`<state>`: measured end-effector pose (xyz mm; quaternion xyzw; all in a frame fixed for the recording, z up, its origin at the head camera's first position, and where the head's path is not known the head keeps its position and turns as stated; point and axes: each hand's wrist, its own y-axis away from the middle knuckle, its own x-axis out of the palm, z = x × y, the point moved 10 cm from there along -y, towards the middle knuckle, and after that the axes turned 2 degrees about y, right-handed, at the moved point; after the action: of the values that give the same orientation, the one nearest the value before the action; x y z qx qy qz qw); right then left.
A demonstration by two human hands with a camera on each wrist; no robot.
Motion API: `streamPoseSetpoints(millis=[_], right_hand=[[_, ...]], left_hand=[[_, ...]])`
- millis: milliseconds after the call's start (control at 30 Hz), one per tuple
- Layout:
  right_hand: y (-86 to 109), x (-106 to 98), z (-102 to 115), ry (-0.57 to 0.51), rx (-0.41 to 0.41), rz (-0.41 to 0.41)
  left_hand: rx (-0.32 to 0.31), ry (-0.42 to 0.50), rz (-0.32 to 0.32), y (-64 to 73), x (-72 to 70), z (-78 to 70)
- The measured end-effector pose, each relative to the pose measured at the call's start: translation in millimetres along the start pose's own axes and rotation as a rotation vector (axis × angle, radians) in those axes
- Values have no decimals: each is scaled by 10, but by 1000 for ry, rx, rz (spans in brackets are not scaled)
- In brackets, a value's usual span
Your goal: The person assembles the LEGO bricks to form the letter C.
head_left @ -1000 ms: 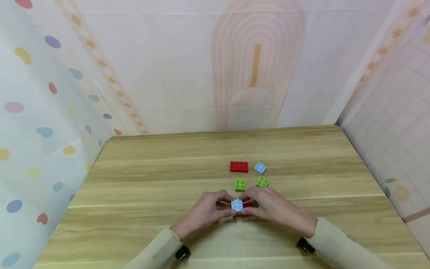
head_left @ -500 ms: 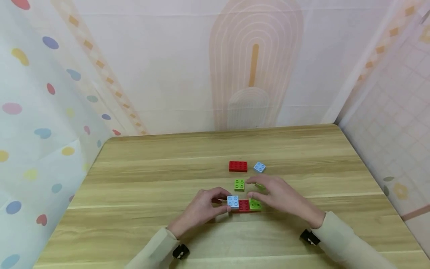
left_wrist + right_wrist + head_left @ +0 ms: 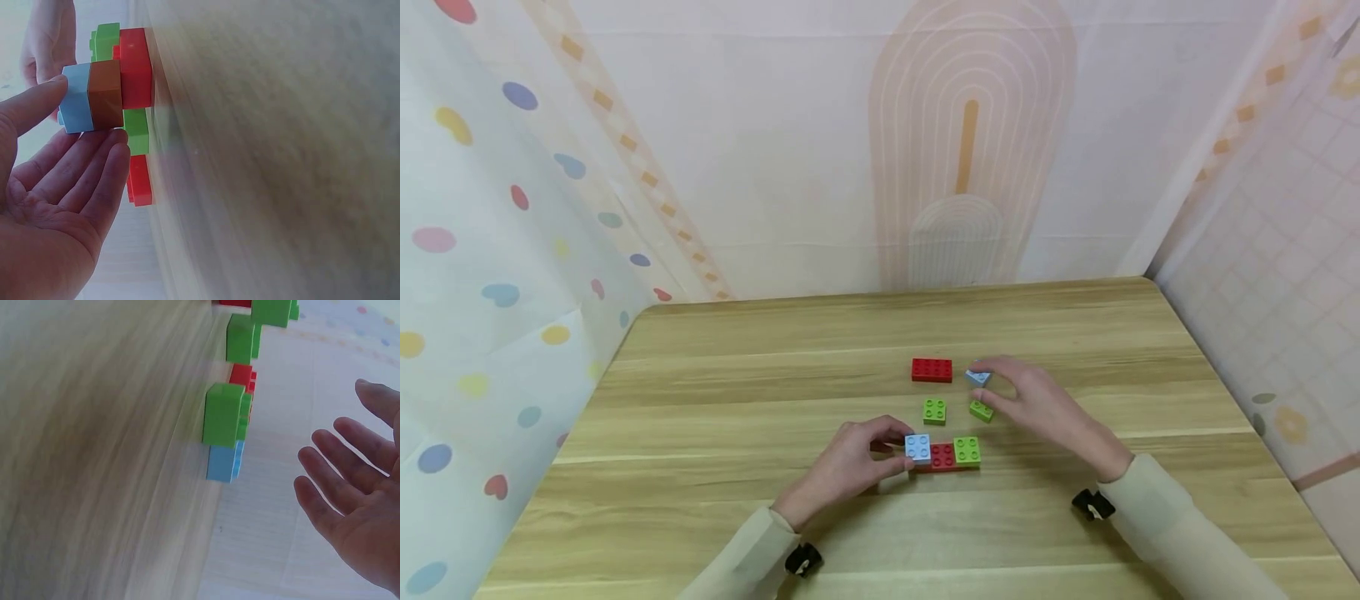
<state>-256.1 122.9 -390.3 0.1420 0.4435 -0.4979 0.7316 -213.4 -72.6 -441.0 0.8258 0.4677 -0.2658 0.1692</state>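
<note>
wooden table (image 3: 737, 383), right hand (image 3: 1039, 406), fingers parted, now over far blue brick (image 3: 977, 378), left hand (image 3: 855, 462), same pinch on stacked one (image 3: 917, 449)

Left of centre in the head view, the table (image 3: 722, 400) gives a wide lane, as does its strip beyond the red brick (image 3: 932, 371) up to the back cloth (image 3: 775, 167). At lower centre, the left hand (image 3: 853, 467) and the light blue top brick (image 3: 917, 448) it pinches close the way. A narrow gap parts that row from the loose green brick (image 3: 934, 412) above; another runs up between that brick and the angled green brick (image 3: 981, 411), then between the red brick and loose blue brick (image 3: 976, 377). The right hand (image 3: 1041, 404) and sleeve (image 3: 1180, 525) bar the lower right.
</note>
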Motion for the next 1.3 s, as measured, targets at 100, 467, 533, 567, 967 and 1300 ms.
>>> streamPoseSetpoints(millis=[100,467,533,567,967,1300], right_hand=[[-37,-20,-53,-1,-1,-10],[-125,-20,-270,-11,81,23],[-142,-18,-298,-12,84,27],[-150,-17,-314,-14,89,30],[-229,30,-451,-3,154,76],[-308,125,-551,-9,205,149]], left_hand=[[-5,6,1,-2,-1,8],[-18,3,5,-12,-4,32],[-18,5,5,-13,-4,32],[-18,6,4,-12,-5,30],[3,3,-3,-22,-16,21],[1,-3,-2,-26,-18,26]])
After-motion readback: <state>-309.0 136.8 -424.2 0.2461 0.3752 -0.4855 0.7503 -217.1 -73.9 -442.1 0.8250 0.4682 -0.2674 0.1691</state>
